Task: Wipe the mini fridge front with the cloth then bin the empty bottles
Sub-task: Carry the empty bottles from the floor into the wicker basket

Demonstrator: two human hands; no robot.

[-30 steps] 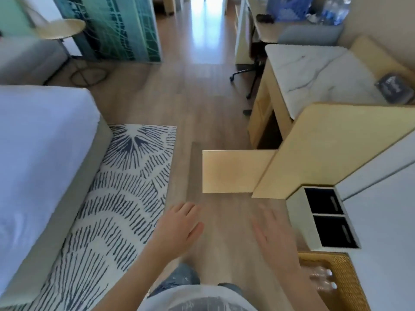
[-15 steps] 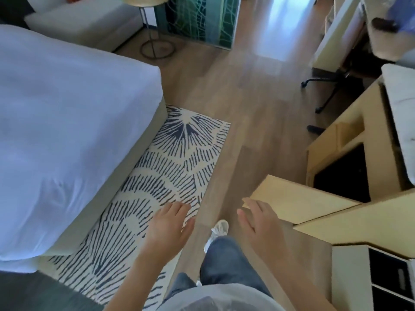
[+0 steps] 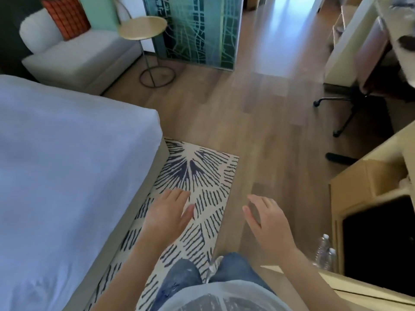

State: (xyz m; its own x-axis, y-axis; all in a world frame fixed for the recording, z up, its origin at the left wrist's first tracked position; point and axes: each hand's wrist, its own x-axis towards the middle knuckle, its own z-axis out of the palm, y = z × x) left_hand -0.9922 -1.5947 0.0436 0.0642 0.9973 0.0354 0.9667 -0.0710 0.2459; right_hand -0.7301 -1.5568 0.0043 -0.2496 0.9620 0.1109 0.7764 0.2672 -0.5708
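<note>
Head view: the bed [image 3: 67, 176] fills the left side, its white cover hanging to the floor. The wood floor [image 3: 258, 113] runs up the middle to a lit doorway. A patterned rug [image 3: 197, 176] lies just beside the bed. At the right edge stands a light wood cabinet [image 3: 350, 189] with a dark opening [image 3: 377, 243], which may be the fridge recess; whether a fridge front shows there cannot be told. An office chair base [image 3: 345, 108] stands farther up the floor, well apart from the hands.

Two clear bottles [image 3: 323, 250] stand on the floor just beside the cabinet's lower left edge, caps on, apparently empty. No cloth and no bin appear in this frame.

The left hand [image 3: 168, 214] hovers over the rug, fingers extended and loosely together, holding nothing. The right hand [image 3: 267, 223] hovers over the floor, fingers slightly curled and spread, also holding nothing. Both hands are well apart from the bottles.

Assessment: the person appears to be walking, facing away from the cabinet, probably seeking the cloth or a bin. Recommendation: locate the cloth first, since wiping precedes binning. On return, crouch squarely before the cabinet, wipe top to bottom in overlapping strokes, then take one bottle per hand by the body, not the cap.
</note>
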